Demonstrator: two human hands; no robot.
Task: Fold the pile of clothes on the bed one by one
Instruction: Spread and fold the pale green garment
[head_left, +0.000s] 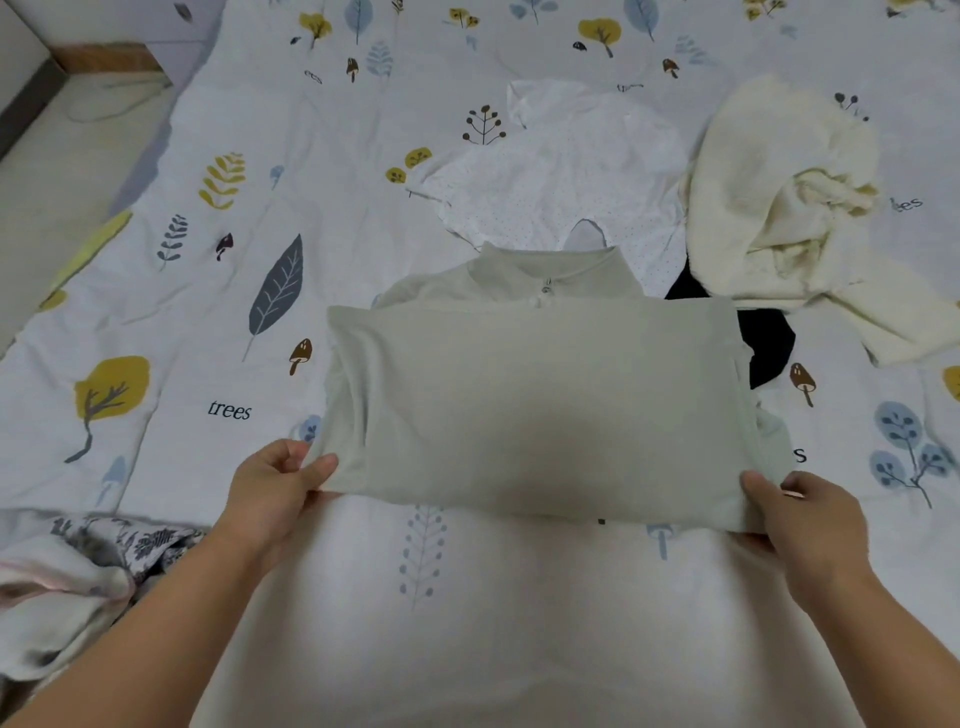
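Observation:
A pale green zip-collar top (535, 395) lies in the middle of the bed, its lower part doubled up over the chest so only the collar shows above the fold. My left hand (278, 486) pinches its near left corner, thumb on top. At the near right corner my right hand (802, 514) grips the folded edge. Beyond it lie a white dotted garment (561, 176), a cream fleece garment (779, 197) at the right and a black garment (766, 343) partly hidden under the others.
The bed carries a white sheet (234, 312) printed with leaves, trees and mushrooms. A bundle of patterned and pink-white fabric (78, 571) sits at the near left. The bed's left edge drops to a pale floor (57, 156).

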